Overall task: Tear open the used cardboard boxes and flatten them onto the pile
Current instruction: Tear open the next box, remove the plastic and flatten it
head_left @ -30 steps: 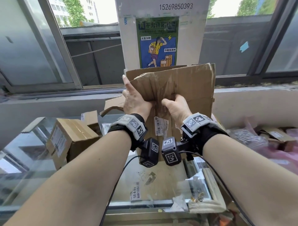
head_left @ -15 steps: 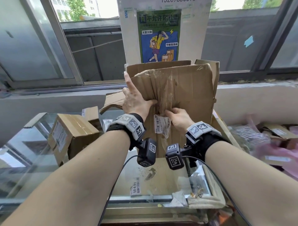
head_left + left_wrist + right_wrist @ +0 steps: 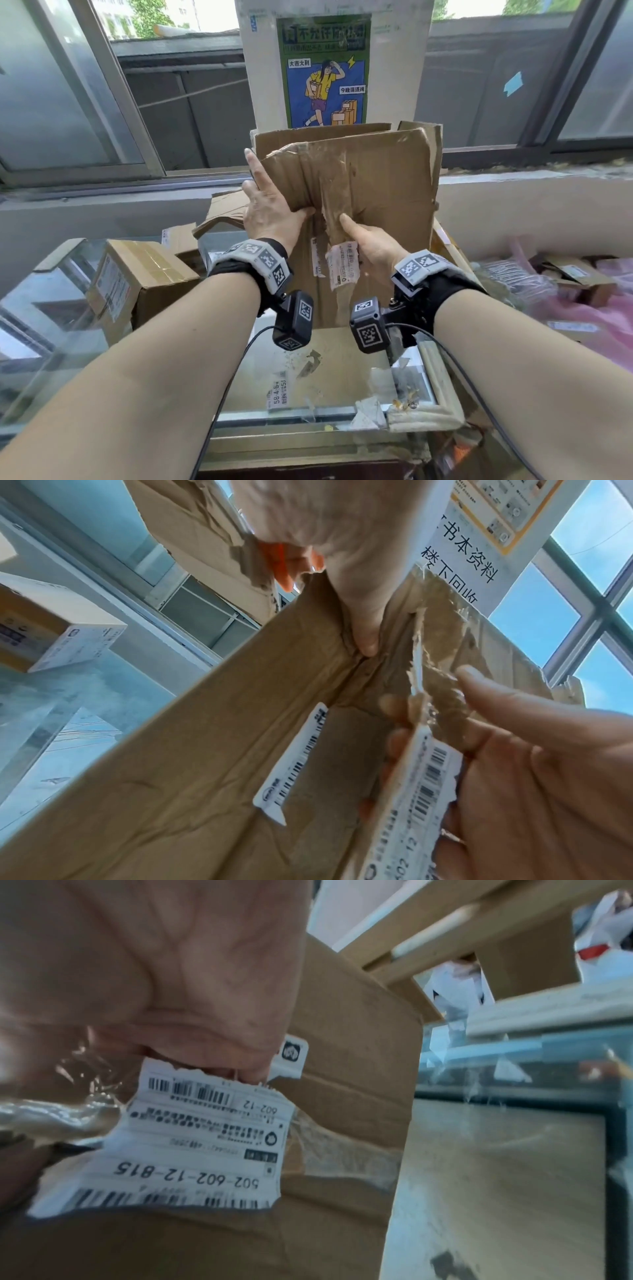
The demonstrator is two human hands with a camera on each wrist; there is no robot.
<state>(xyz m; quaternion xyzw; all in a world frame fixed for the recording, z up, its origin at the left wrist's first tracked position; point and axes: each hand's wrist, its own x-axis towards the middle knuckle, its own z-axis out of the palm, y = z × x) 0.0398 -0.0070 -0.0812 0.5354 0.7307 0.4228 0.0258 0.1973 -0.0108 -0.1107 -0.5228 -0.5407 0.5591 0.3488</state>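
A worn brown cardboard box [image 3: 387,192] stands upright on the glass counter [image 3: 342,411] in front of me. My left hand [image 3: 270,205] grips its left flap: the thumb [image 3: 366,631] presses into the centre seam while the fingers [image 3: 287,569] lie behind the flap. My right hand [image 3: 366,240] pinches a strip of clear tape [image 3: 441,685] peeled from the seam. A torn white shipping label [image 3: 342,263] hangs from that strip, and the label [image 3: 205,1137] dangles under my palm [image 3: 154,974]. A second piece of label [image 3: 291,761] stays on the box.
A smaller taped box [image 3: 137,284] sits on the counter at left, with bent cardboard [image 3: 222,212] behind it. Pink plastic bags and packets [image 3: 565,301] are heaped at right. A concrete window ledge [image 3: 513,192] and a poster pillar [image 3: 325,68] stand behind.
My right hand let go of the box's right flap, dropped lower and took hold of the tape strip with the label. The left hand kept its hold on the left flap.
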